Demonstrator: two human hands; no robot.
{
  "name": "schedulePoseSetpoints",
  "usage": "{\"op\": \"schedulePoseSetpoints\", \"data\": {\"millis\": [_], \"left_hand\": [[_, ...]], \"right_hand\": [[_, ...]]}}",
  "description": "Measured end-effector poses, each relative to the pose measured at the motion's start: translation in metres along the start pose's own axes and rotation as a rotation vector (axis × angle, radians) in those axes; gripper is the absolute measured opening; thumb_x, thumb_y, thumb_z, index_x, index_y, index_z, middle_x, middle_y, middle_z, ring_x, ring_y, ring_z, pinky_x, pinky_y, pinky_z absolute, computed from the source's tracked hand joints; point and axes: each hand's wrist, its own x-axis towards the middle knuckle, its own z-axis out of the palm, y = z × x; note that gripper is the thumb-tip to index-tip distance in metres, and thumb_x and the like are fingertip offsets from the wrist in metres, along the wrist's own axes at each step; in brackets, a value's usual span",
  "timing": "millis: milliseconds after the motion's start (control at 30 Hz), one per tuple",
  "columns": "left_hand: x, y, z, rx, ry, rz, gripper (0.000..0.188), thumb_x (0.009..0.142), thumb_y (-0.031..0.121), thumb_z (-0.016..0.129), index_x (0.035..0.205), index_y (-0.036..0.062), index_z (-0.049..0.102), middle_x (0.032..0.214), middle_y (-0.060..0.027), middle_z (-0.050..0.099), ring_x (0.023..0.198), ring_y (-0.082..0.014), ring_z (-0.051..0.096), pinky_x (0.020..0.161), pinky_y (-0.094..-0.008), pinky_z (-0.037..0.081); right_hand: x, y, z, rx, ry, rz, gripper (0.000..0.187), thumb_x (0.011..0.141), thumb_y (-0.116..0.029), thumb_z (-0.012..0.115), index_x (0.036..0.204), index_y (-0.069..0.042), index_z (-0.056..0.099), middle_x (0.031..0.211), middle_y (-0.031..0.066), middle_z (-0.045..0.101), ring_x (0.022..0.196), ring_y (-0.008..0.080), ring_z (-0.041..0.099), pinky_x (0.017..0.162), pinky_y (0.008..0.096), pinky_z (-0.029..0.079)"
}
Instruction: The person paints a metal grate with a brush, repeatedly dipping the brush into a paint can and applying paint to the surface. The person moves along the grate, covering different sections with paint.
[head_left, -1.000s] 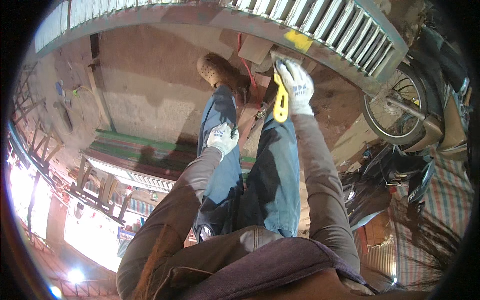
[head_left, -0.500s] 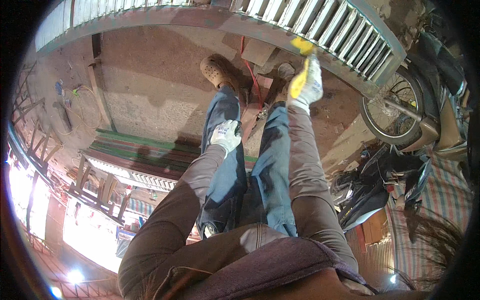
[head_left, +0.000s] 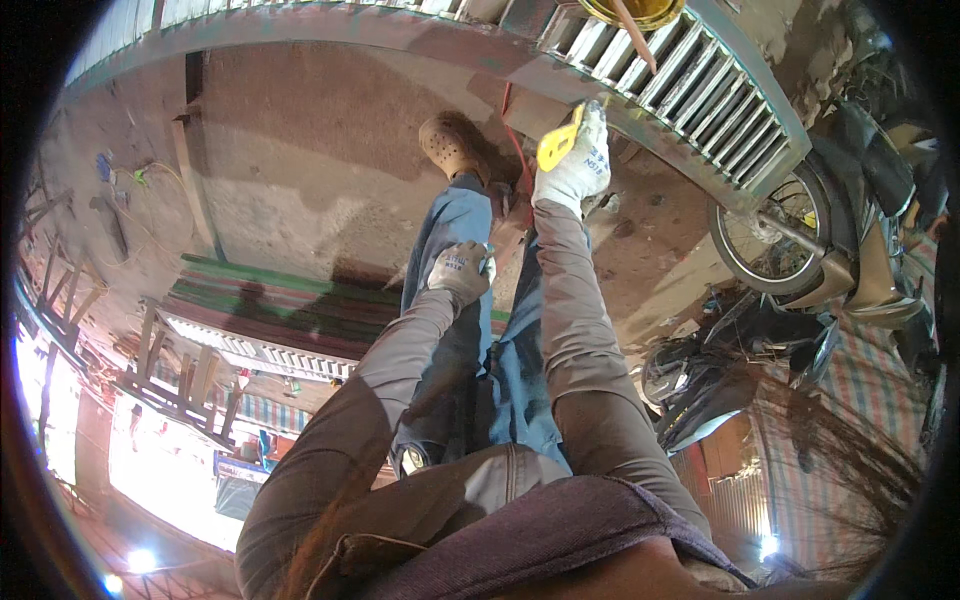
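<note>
My right hand [head_left: 580,165], in a white glove with a yellow patch of handle beside it, is closed around a yellow-handled paintbrush [head_left: 557,148]. Its working end is small and partly hidden by the glove, close to the lower rail of a slatted wooden panel [head_left: 690,85]. The panel's slats look whitish, its frame grey-green and brown. At my left knee, my gloved left hand [head_left: 460,272] is closed, its fingers curled; what they hold, if anything, I cannot make out.
A yellow-lined pail [head_left: 650,12] with a wooden stick [head_left: 633,35] in it stands at the panel's top. To the right is a motorbike wheel [head_left: 775,225]. A green-and-brown slatted bench [head_left: 280,300] lies left of my legs. A red cord [head_left: 515,140] runs along the ground.
My right hand has come down and left, away from the panel, with the brush turned. The pail has come into view at the top. My left hand stays at the knee.
</note>
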Motion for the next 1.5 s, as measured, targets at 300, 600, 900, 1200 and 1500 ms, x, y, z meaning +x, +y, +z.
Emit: {"op": "schedulePoseSetpoints", "data": {"millis": [300,600,900,1200,1500], "left_hand": [[-0.001,-0.017,-0.015,0.094,-0.060,-0.015,0.031,0.086,0.026,0.055,0.109,0.0079,0.064,0.108,-0.0172,0.065,0.103,-0.0358,0.061,0.090,-0.0447,0.048],[0.009,-0.026,-0.018,-0.015,-0.073,0.008,0.035,0.086,0.035,0.058,0.110,0.0106,0.061,0.111,-0.0158,0.062,0.104,-0.0363,0.059,0.088,-0.0452,0.049],[0.015,-0.027,0.000,0.326,-0.153,-0.130,0.033,0.089,0.022,0.053,0.119,0.0107,0.057,0.116,-0.0142,0.062,0.105,-0.0329,0.061,0.089,-0.0427,0.050],[0.029,0.024,-0.022,0.152,-0.098,-0.103,0.027,0.085,0.022,0.056,0.107,0.0087,0.063,0.108,-0.0153,0.065,0.097,-0.0357,0.063,0.083,-0.0435,0.051],[0.037,0.035,-0.075,0.135,0.220,0.053,0.026,0.085,0.022,0.060,0.105,0.0063,0.064,0.101,-0.0167,0.065,0.097,-0.0361,0.062,0.085,-0.0428,0.051]], "right_hand": [[-0.005,-0.014,-0.024,-0.628,-0.296,-0.740,0.032,0.092,-0.006,0.050,0.121,-0.007,0.064,0.121,0.0107,0.066,0.110,0.0243,0.063,0.098,0.0313,0.047],[0.052,0.022,-0.101,-0.297,-0.211,-0.402,0.033,0.090,0.001,0.053,0.122,-0.004,0.064,0.126,0.0112,0.063,0.114,0.0239,0.061,0.100,0.0304,0.047],[0.003,0.001,-0.059,-0.690,-0.455,-1.037,0.040,0.073,-0.013,0.067,0.112,-0.020,0.068,0.110,0.0047,0.067,0.098,0.0230,0.065,0.081,0.0351,0.053],[0.056,-0.007,-0.056,-1.110,-0.422,-1.115,0.036,0.080,-0.023,0.063,0.117,-0.025,0.064,0.120,-0.0032,0.062,0.109,0.0190,0.059,0.088,0.0356,0.048],[0.011,0.012,-0.094,-0.826,-0.573,-1.041,0.036,0.080,-0.019,0.062,0.116,-0.020,0.065,0.121,0.0027,0.063,0.111,0.0238,0.059,0.092,0.0388,0.047]]}}
